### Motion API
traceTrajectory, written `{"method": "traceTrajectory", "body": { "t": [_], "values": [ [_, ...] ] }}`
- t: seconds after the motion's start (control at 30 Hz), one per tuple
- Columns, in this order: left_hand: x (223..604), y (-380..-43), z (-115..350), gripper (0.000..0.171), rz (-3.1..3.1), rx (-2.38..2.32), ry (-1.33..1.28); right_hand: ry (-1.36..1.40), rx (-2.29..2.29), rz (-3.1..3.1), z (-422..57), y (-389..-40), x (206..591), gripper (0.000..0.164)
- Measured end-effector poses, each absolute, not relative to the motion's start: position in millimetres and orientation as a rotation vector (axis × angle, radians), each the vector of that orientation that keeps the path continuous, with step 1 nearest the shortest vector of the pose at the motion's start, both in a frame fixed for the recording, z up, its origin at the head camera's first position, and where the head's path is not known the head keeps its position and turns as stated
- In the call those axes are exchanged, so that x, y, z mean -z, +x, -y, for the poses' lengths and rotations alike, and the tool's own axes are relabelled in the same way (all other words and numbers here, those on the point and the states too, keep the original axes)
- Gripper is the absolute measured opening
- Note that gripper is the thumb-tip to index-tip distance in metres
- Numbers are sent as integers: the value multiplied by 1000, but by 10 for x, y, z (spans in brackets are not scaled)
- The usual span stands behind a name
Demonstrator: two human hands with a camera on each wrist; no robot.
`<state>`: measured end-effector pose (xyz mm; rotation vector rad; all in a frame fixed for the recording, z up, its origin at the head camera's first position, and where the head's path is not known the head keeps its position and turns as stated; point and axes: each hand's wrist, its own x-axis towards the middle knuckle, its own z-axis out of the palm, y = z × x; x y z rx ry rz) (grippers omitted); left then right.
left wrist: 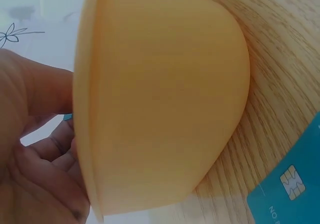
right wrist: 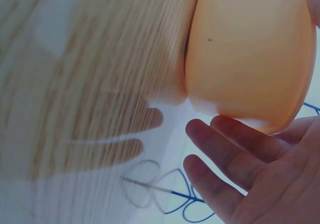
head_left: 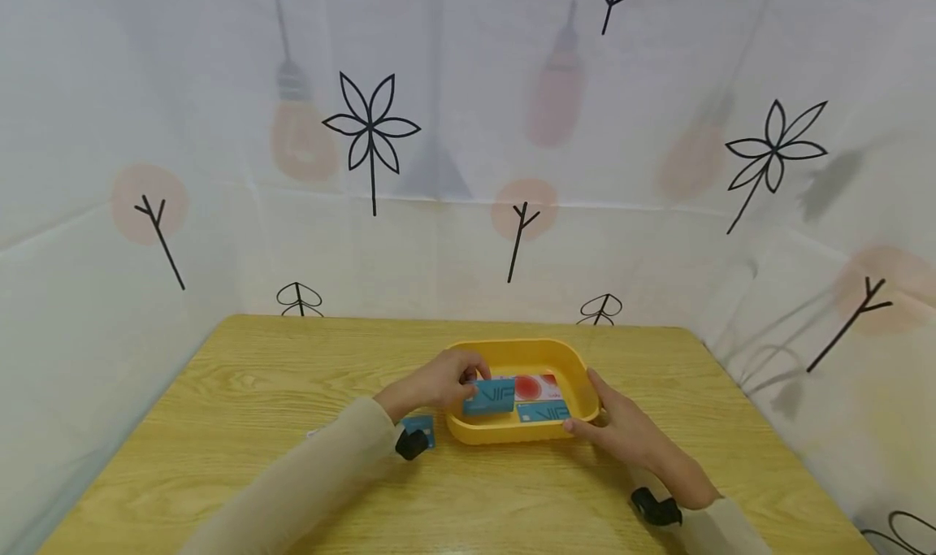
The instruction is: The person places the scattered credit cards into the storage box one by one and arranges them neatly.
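Observation:
My left hand (head_left: 441, 381) pinches a blue VIP card (head_left: 491, 397) inside the left part of a yellow plastic basket (head_left: 504, 435). The card is tilted, its printed face toward the head camera. In the left wrist view the basket's end wall (left wrist: 165, 99) hides most of the card. My right hand (head_left: 621, 427) spans the basket's right end, thumb at the front rim and fingers along the far side. Those fingers (right wrist: 235, 156) look straight and spread in the right wrist view. In the basket lie another blue VIP card (head_left: 543, 412) and a red-and-white card (head_left: 537, 388).
A blue chip card (left wrist: 285, 184) lies on the wooden table (head_left: 307, 360) left of the basket, partly hidden by the black wrist camera (head_left: 412, 444) in the head view. A white patterned cloth (head_left: 439, 254) hangs behind and beside the table.

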<state>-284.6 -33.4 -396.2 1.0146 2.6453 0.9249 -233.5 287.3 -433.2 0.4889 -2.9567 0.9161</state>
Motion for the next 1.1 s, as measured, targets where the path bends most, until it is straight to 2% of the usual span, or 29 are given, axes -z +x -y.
{"method": "traceTrajectory", "body": {
  "t": [0.77,1.1],
  "values": [
    [3962,-2816,290,24,-2703,-772,1016,493,-893,2956,-2868,-2341,4338,106],
    [3987,-2842,260,12,-2765,-640,1030,497,-912,2966,-2864,-2341,4346,105]
  ]
}}
